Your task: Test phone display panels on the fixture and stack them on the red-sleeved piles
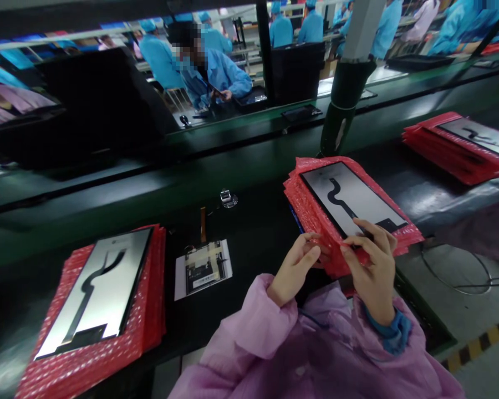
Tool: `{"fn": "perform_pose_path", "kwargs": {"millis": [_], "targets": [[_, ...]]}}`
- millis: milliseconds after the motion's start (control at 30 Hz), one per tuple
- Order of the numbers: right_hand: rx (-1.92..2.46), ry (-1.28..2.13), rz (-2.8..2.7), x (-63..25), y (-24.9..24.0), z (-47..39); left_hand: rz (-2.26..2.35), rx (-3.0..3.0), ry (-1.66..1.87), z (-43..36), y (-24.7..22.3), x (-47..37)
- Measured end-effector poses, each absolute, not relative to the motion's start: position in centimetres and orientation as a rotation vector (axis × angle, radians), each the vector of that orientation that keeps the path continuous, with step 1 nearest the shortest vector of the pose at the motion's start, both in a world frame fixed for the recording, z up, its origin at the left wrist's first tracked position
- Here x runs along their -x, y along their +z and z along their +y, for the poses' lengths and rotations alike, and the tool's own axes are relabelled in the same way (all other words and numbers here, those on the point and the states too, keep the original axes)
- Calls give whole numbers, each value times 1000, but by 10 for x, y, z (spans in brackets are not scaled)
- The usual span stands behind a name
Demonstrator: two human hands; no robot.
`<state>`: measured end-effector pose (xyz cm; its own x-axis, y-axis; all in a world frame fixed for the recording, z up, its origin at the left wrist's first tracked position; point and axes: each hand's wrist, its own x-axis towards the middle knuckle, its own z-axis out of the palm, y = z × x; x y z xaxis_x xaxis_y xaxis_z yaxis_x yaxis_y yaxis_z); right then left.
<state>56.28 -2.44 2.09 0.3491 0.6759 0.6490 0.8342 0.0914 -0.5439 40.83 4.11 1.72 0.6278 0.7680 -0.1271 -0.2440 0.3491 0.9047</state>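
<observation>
An LCD panel (368, 194) with a black curved flex cable lies face-up on a stack of red bubble-wrap bags (311, 213) in front of me. My right hand (374, 266) is over the panel's near edge, its thumb and fingers closed on that edge beside the cable's lower end. At the stack's near left corner, my left hand (297, 266) has its fingers curled against the red wrap; the fingertips are partly hidden. Further left, another LCD panel (103, 282) rests on a second red stack (152, 316).
Between the stacks, a small labelled part (203, 269) with an orange flex strip (203, 224) lies on the dark bench. A clear tape piece (228, 198) sits behind it. A third red stack (453, 158) is at right, beyond a green-wrapped post (339, 116). Co-workers in blue sit opposite.
</observation>
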Motion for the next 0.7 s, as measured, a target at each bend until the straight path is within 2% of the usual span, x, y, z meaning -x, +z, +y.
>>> {"fn": "perform_pose_path", "kwargs": {"millis": [100,233,367,500,700], "targets": [[1560,-299,-1452,-550,21,-40,614,-862,633,49,19,-416],[1429,-390,-1662,-523,10,-61,620,-761,708,43,23,-423],[1280,-355,-1774,-508,5,-75,677,-673,758,31,24,-400],[1212,-173,-1827,-507,11,-76,876,-506,797,34,14,-345],[1474,340,-1806,-498,0,-38,1043,-438,837,51,-16,-273]]}}
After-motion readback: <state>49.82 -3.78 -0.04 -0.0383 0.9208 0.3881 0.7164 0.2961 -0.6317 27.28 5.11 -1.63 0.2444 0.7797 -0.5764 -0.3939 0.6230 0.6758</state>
